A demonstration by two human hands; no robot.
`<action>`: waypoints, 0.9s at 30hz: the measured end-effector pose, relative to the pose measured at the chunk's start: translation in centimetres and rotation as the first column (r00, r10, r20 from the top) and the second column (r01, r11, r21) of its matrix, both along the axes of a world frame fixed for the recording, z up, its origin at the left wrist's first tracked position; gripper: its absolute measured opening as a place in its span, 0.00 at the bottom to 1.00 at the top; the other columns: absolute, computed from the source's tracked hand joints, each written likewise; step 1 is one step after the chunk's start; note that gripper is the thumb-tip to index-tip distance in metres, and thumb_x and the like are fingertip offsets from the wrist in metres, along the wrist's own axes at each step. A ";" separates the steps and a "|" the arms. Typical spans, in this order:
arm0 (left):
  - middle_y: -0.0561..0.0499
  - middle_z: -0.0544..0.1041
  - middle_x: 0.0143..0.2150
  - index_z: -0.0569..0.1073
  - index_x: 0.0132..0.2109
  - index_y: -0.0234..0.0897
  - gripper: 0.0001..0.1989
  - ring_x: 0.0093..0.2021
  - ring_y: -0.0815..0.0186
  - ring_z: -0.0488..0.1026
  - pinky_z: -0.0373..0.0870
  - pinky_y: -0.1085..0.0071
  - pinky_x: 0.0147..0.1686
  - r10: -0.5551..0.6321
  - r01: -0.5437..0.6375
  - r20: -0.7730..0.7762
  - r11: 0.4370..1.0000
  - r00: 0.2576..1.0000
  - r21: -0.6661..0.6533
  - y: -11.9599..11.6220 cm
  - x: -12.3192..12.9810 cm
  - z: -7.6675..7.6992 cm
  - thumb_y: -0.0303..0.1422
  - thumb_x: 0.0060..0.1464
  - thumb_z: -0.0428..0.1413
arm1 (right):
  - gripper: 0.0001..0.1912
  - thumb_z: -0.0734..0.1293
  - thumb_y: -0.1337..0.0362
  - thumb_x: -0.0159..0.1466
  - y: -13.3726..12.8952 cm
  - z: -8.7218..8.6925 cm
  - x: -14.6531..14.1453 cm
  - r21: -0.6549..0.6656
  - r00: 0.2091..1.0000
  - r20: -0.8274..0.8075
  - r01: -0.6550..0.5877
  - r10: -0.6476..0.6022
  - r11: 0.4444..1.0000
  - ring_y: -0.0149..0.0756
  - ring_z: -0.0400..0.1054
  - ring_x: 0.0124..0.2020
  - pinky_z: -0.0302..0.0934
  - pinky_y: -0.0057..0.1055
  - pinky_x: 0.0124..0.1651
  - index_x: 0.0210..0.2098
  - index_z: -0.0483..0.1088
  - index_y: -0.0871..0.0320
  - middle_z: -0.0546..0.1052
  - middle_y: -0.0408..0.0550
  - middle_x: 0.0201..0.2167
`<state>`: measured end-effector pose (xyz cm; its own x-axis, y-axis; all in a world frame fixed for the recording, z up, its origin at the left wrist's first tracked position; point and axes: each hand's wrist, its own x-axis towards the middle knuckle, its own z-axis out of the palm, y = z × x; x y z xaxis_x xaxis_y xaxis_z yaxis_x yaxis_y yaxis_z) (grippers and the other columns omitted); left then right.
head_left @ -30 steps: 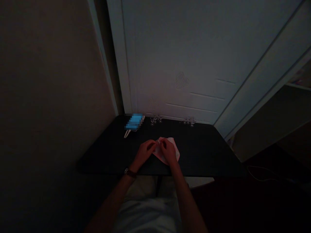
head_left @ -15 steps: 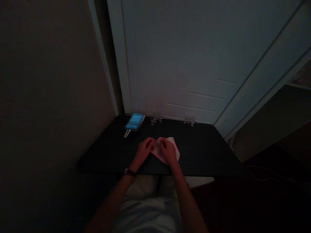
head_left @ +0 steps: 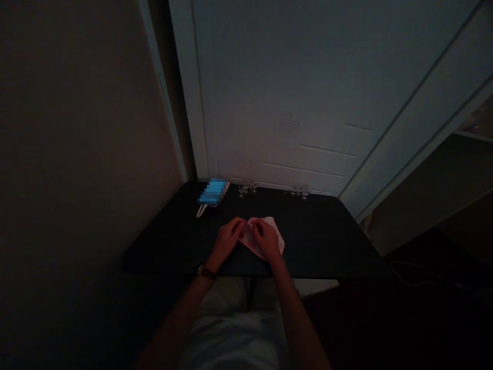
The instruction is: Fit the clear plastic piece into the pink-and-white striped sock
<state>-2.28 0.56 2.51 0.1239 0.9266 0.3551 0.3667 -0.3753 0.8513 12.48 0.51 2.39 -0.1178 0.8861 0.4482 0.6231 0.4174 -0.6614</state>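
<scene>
One dark tabletop [head_left: 319, 231]: spans my head view, with both hands over it.
One wristwatch [head_left: 207, 272]: dark strap, on the left wrist.
One device [head_left: 213, 191]: blue screen, far left of the tabletop, one pale looped strap [head_left: 201, 209] beside it.
Left hand [head_left: 226, 240]: fingers curled mostly closed at the sheet's left part; I can't tell whether they pinch it.
Two heart reliefs [head_left: 288, 126]: on the pale panel [head_left: 308, 67] behind, one lower left, one upper right.
Two clusters of small clear pieces [head_left: 247, 188]: left and right along the back edge; too dim for me to count each piece.
One pink sheet [head_left: 279, 238]: near the front middle, under the hands.
Right hand [head_left: 266, 237]: over the sheet, fingers bent inward; its grip I can't confirm.
</scene>
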 end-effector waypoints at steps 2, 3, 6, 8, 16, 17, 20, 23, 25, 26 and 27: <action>0.53 0.71 0.27 0.69 0.38 0.38 0.14 0.27 0.67 0.69 0.65 0.74 0.29 0.005 -0.005 0.002 1.000 1.000 -0.008 0.0 0.0 0.1 0.40 0.56 0.44 | 0.09 0.56 0.65 0.62 0.0 0.0 0.0 -0.019 1.000 0.005 0.014 -0.014 1.000 0.33 0.67 0.36 0.58 0.28 0.38 0.37 0.67 0.55 0.74 0.44 0.35; 0.53 0.71 0.27 0.69 0.38 0.38 0.14 0.27 0.67 0.69 0.65 0.74 0.29 0.004 -0.004 0.004 1.000 1.000 -0.012 -0.1 0.0 0.1 0.40 0.56 0.44 | 0.09 0.56 0.65 0.62 0.0 0.0 0.0 -0.028 1.000 0.008 0.022 -0.021 0.999 0.33 0.67 0.35 0.58 0.28 0.38 0.37 0.67 0.55 0.74 0.45 0.34; 0.53 0.71 0.26 0.70 0.38 0.38 0.14 0.27 0.67 0.69 0.65 0.74 0.29 -0.001 0.001 -0.009 1.000 1.000 0.000 -0.1 0.0 0.3 0.40 0.56 0.44 | 0.10 0.56 0.64 0.63 -0.1 0.1 0.0 -0.027 1.000 0.010 0.019 -0.019 0.999 0.33 0.67 0.35 0.58 0.28 0.37 0.37 0.67 0.55 0.74 0.45 0.35; 0.54 0.71 0.26 0.70 0.38 0.38 0.14 0.27 0.67 0.69 0.65 0.74 0.29 0.006 -0.006 -0.025 1.000 1.000 0.008 -0.1 0.0 0.3 0.40 0.56 0.44 | 0.10 0.56 0.64 0.63 -0.1 0.2 0.1 -0.015 1.000 0.006 0.017 -0.017 1.000 0.33 0.67 0.37 0.58 0.28 0.38 0.37 0.67 0.55 0.74 0.44 0.36; 0.54 0.71 0.25 0.69 0.37 0.38 0.14 0.27 0.67 0.69 0.64 0.74 0.29 0.023 -0.022 -0.057 1.000 0.998 0.018 0.0 0.0 0.1 0.41 0.56 0.43 | 0.09 0.57 0.65 0.62 0.0 0.1 0.0 -0.018 1.000 0.005 0.022 -0.022 1.000 0.33 0.67 0.36 0.57 0.28 0.37 0.36 0.67 0.55 0.74 0.44 0.35; 0.54 0.71 0.25 0.69 0.37 0.38 0.14 0.27 0.67 0.69 0.64 0.74 0.29 0.023 -0.022 -0.056 1.000 0.998 0.016 0.0 0.0 0.1 0.41 0.56 0.43 | 0.09 0.57 0.65 0.62 0.0 0.1 0.0 -0.015 1.000 0.004 0.020 -0.020 1.000 0.33 0.67 0.36 0.57 0.28 0.36 0.37 0.67 0.55 0.74 0.44 0.36; 0.54 0.70 0.25 0.69 0.37 0.38 0.14 0.27 0.68 0.68 0.64 0.74 0.29 0.018 -0.017 -0.050 1.000 0.999 0.021 0.0 0.0 0.1 0.40 0.56 0.43 | 0.09 0.56 0.65 0.62 -0.1 0.1 0.0 -0.018 1.000 0.007 0.028 -0.028 0.999 0.33 0.67 0.34 0.57 0.27 0.35 0.36 0.67 0.55 0.74 0.45 0.35; 0.55 0.70 0.25 0.69 0.37 0.39 0.13 0.26 0.68 0.68 0.63 0.74 0.29 0.006 -0.004 -0.051 0.999 0.999 0.032 -0.1 -0.1 0.1 0.40 0.57 0.43 | 0.09 0.56 0.65 0.62 0.0 0.1 0.0 -0.023 1.000 0.007 0.029 -0.029 0.999 0.33 0.67 0.34 0.57 0.27 0.35 0.36 0.67 0.55 0.74 0.44 0.34; 0.55 0.70 0.25 0.69 0.37 0.39 0.13 0.26 0.68 0.69 0.64 0.74 0.29 0.003 -0.001 -0.051 0.999 0.999 0.032 -0.1 -0.1 0.2 0.40 0.57 0.44 | 0.09 0.56 0.66 0.62 0.0 0.1 0.0 -0.026 1.000 0.004 0.023 -0.023 0.999 0.33 0.67 0.34 0.57 0.27 0.35 0.36 0.67 0.55 0.74 0.44 0.34; 0.54 0.70 0.25 0.69 0.37 0.39 0.14 0.26 0.68 0.69 0.64 0.74 0.29 0.003 -0.002 -0.049 1.000 0.999 0.030 -0.1 -0.1 0.2 0.40 0.57 0.43 | 0.09 0.56 0.66 0.62 0.0 0.1 0.0 -0.027 1.000 0.002 0.021 -0.021 0.999 0.33 0.67 0.34 0.57 0.27 0.35 0.36 0.67 0.55 0.74 0.44 0.34; 0.54 0.71 0.25 0.70 0.37 0.38 0.14 0.26 0.68 0.69 0.64 0.74 0.29 0.005 -0.003 -0.046 1.000 0.999 0.027 -0.1 -0.1 0.2 0.40 0.57 0.43 | 0.09 0.56 0.66 0.62 0.0 0.1 0.0 -0.029 1.000 0.000 0.024 -0.024 0.999 0.33 0.67 0.34 0.57 0.27 0.35 0.37 0.67 0.55 0.74 0.44 0.34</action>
